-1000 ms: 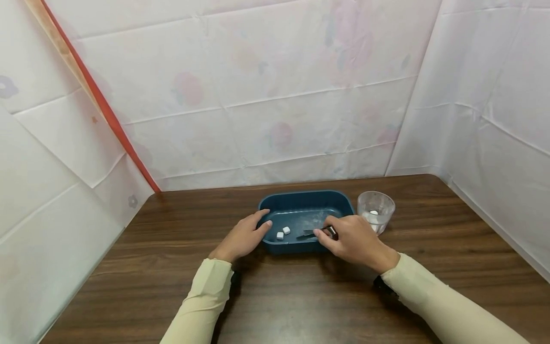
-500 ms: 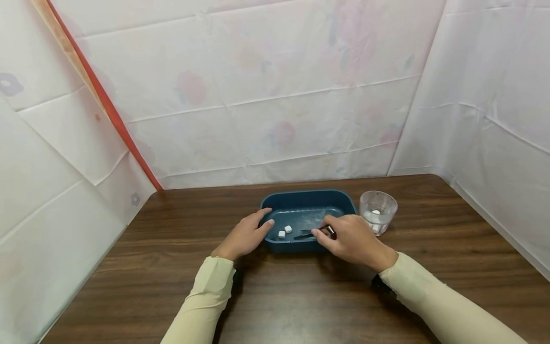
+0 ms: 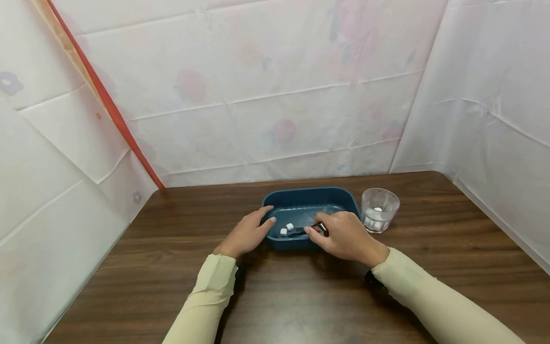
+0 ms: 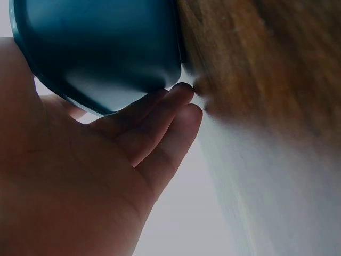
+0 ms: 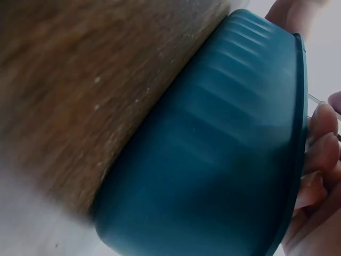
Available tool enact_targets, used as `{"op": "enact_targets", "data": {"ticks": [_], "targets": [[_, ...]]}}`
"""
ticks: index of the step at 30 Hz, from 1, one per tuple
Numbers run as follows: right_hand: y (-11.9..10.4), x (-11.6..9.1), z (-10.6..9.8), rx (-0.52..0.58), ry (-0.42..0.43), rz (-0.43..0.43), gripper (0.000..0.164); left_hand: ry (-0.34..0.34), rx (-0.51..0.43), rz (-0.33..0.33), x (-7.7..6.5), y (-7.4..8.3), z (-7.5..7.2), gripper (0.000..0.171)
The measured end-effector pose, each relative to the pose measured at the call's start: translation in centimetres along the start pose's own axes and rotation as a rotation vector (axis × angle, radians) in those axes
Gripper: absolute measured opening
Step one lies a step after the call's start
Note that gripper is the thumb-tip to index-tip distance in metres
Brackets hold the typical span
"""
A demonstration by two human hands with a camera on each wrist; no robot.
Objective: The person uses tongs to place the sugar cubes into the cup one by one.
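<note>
In the head view, a dark teal rectangular basin (image 3: 309, 192) stands on the table. My left hand (image 3: 246, 235) holds its left end, thumb and forefinger over the rim and the other fingers along the outer wall (image 4: 106, 48). My right hand (image 3: 345, 237), above the front right rim, grips small dark tongs (image 3: 323, 229). The tongs' tips point left, close beside two white cubes (image 3: 283, 232) on the basin floor. Whether the tips touch a cube I cannot tell. In the right wrist view, the curled fingers (image 5: 322, 152) lie beyond the basin's rim.
A clear glass (image 3: 380, 210) with several white cubes in its bottom stands right of the basin, close to its wall. Brown wood-grain table (image 3: 275, 296) extends around them. Pale patterned sheets (image 3: 275, 95) hang behind and at both sides.
The right hand has moved left with the tongs, bringing their tips close to the cubes. The left hand keeps its place on the basin. The head view has shifted slightly.
</note>
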State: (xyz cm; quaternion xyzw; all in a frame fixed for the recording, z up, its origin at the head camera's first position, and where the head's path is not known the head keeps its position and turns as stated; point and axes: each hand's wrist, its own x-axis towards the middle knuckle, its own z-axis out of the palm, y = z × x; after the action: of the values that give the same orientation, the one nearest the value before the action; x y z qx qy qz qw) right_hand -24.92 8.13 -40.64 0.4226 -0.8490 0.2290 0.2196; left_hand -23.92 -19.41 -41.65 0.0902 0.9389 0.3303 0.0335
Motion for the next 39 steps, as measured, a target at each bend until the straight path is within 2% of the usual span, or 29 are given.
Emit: {"op": "enact_targets", "data": {"ticks": [10,18,27,39], "targets": [[0.21,-0.23,-0.37,0.015,0.001,-0.005,0.021,-0.003,0.005,0.006,0.52,0.7,0.49,0.055],[-0.01,-0.38,-0.15,0.05,0.024,-0.065,0.02,-0.012,0.011,0.009,0.39,0.72,0.54,0.055],[-0.01,0.13,0.42,0.049,0.041,-0.139,0.021,-0.013,-0.001,-0.004,0.02,0.37,-0.1,0.056],[-0.18,0.12,0.29,0.054,-0.017,-0.115,0.021,-0.014,0.009,-0.001,0.07,0.55,-0.08,0.055]]}}
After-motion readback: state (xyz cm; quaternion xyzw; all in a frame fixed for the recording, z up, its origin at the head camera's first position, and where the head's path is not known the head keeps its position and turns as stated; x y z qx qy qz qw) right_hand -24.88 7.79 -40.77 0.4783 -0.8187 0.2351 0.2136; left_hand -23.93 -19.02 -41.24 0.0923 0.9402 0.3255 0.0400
